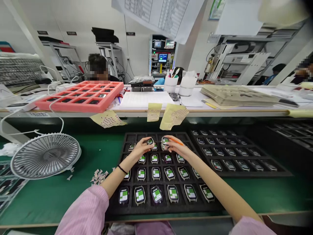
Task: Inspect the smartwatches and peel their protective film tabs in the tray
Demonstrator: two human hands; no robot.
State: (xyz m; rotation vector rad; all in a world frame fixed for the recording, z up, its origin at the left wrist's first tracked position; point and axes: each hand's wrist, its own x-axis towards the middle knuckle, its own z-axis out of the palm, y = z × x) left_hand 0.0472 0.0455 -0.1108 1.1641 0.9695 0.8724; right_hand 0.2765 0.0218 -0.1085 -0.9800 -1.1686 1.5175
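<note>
Both my hands are over the far rows of a black foam tray (114, 209), whose compartments hold many smartwatch bodies with lit green-and-white screens. Between the fingers of my left hand (141, 147) is a smartwatch (150, 141), tilted and raised above its neighbours. My right hand (178, 146) grips another smartwatch (165, 141) at its side, and a thin orange stick (176, 140), perhaps a pen, lies across the same fingers. Nearer me, a smartwatch (156, 194) sits slightly turned in its compartment.
A second black tray (234, 153) of dark-screened watches stands to the right. At left are a round fan (46, 156) and a pile of small pale scraps (99, 176). The shelf (137, 113) above carries a pink foam tray (105, 106); yellow sheets (174, 115) hang from its edge.
</note>
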